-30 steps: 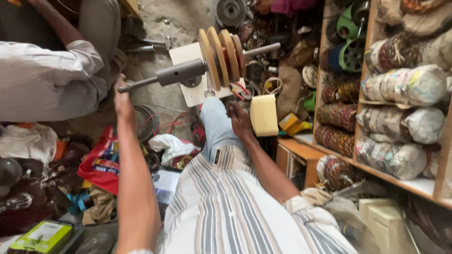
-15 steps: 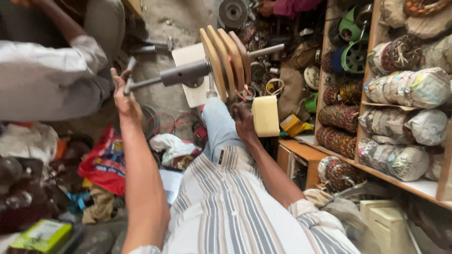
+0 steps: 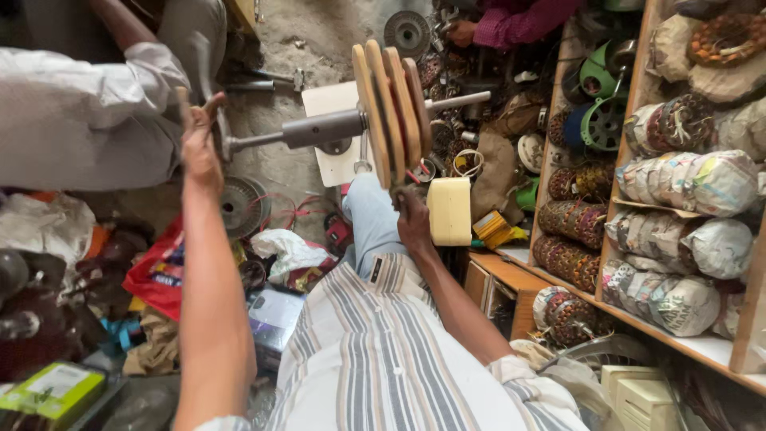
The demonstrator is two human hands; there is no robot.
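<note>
Cluttered workshop floor [image 3: 279, 172] lies below a shaft [image 3: 319, 129] carrying tan wooden discs [image 3: 389, 108]. Left hand [image 3: 199, 144] grips the shaft's thin end, away from the discs; right hand [image 3: 413, 222] presses the discs' lower edge. Right of the discs, shelves [image 3: 630, 319] hold paper-wrapped coil bundles [image 3: 678, 239]. Far below the shaft lies a yellow-green box [image 3: 52, 389].

Soft, even daylight fills the scene, brightest on the pale concrete floor [image 3: 319, 32] at top. Shadows are faint. The wide lens bends the wooden shelf edges [image 3: 638, 319] at right. The raised left hand [image 3: 199, 140] is slightly motion-blurred.
</note>
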